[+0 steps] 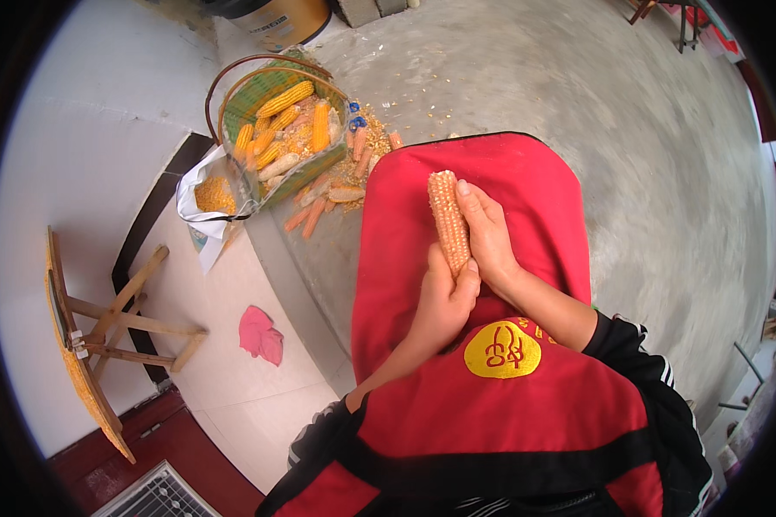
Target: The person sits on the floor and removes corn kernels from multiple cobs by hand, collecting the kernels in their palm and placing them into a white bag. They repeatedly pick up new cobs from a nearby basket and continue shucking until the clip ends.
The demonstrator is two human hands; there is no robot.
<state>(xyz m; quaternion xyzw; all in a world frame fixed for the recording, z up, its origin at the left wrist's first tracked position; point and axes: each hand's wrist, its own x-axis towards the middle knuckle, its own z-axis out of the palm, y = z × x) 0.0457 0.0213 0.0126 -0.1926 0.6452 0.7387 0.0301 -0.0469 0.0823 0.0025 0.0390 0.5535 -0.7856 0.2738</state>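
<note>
Above my lap I hold a corn cob upright, its surface pinkish-tan with pale pits where kernels came off. My left hand grips the lower end, the thumb against its side. Higher up, my right hand is closed around the cob's right side, its thumb near the top; its other fingers are hidden behind the cob. A red apron with a yellow emblem covers my lap beneath both hands.
A green woven basket at upper left holds yellow ears and bare cobs. Against it stands a white bag of loose kernels. Stripped cobs and kernels litter the concrete floor. Left are a folding wooden stool and a pink cloth.
</note>
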